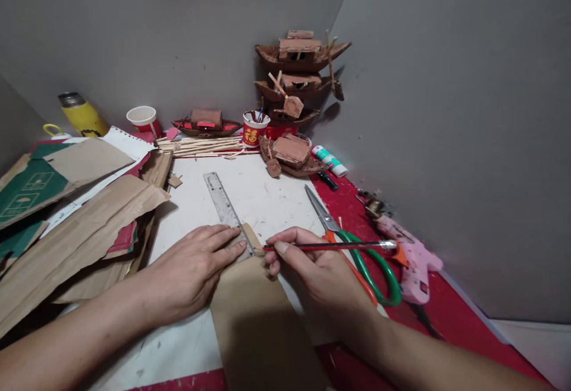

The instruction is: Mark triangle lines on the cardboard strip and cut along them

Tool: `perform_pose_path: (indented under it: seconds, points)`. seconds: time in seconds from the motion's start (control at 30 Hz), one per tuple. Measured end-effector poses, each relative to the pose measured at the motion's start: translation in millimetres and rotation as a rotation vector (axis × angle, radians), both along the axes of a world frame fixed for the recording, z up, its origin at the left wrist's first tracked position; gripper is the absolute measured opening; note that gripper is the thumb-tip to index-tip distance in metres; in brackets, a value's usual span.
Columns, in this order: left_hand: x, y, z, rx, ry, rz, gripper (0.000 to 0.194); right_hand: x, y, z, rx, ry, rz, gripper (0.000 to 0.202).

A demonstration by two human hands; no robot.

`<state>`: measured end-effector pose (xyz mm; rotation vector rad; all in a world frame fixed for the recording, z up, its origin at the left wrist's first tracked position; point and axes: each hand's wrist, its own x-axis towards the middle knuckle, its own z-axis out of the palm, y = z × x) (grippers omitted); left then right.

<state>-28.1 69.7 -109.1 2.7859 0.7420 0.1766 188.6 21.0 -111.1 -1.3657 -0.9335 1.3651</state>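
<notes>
My left hand (200, 260) lies with its fingers stretched out, pressing a metal ruler (222, 197) down on a piece of brown cardboard (267, 325). The ruler slants from the white board toward the cardboard's far end. In my right hand (312, 269) a dark red pencil (330, 246) is pinched between thumb and fingers. Its tip points left and meets the cardboard close to the ruler's near end. Just beyond my right hand rest scissors (352, 242) with green and orange handles, partly hidden behind the hand.
Cardboard scraps (80, 218) are heaped at left. Thin wooden sticks (200, 146), a red paper cup (256, 129) and several brown model boats (303, 52) line the back. A pink glue gun (413, 260) and a white-and-teal tube (330, 160) lie on the right, near the grey wall (468, 111).
</notes>
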Motion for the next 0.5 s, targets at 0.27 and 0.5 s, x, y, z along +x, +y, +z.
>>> perform_pose_path:
  seconds: [0.27, 0.5]
  points:
    - [1.8, -2.7, -7.5, 0.002, -0.012, -0.032, 0.054, -0.3, -0.4, 3.7, -0.007, 0.0, -0.004, 0.023]
    - [2.5, -4.5, -13.6, -0.016, 0.006, -0.022, 0.06, -0.3, 0.0, 2.7, -0.013, -0.005, -0.016, 0.026]
